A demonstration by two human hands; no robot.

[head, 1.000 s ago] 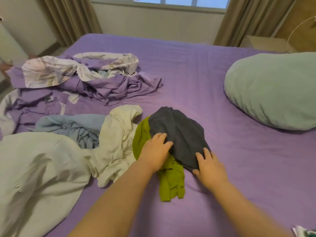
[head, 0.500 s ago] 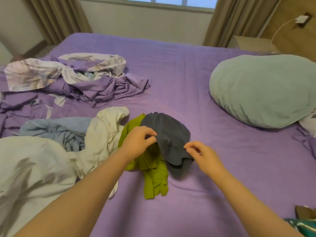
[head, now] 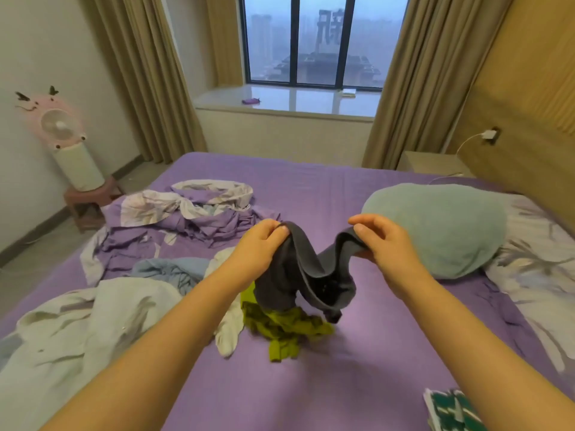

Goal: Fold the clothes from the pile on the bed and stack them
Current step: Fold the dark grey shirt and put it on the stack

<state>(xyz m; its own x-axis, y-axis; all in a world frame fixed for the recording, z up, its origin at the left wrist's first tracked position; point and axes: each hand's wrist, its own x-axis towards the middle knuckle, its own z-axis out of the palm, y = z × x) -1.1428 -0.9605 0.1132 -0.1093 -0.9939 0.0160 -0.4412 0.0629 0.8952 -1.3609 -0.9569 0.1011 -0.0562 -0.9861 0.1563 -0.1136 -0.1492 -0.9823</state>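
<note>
A dark grey garment hangs in the air above the purple bed, sagging between my two hands. My left hand pinches its left top edge and my right hand pinches its right top edge. Under it an olive-green garment lies crumpled on the sheet. To the left sit the pile's other clothes: a cream piece, a light blue one and a pale mint-white one.
A rumpled purple floral duvet lies at the back left. A large pale green pillow and a floral pillow sit on the right. A green-and-white patterned item shows at the bottom right corner. A fan stands on a stool beside the bed.
Both hands have lifted the dark grey garment off the bed and pulled its top edge apart. The camera has tilted up, showing the window.
</note>
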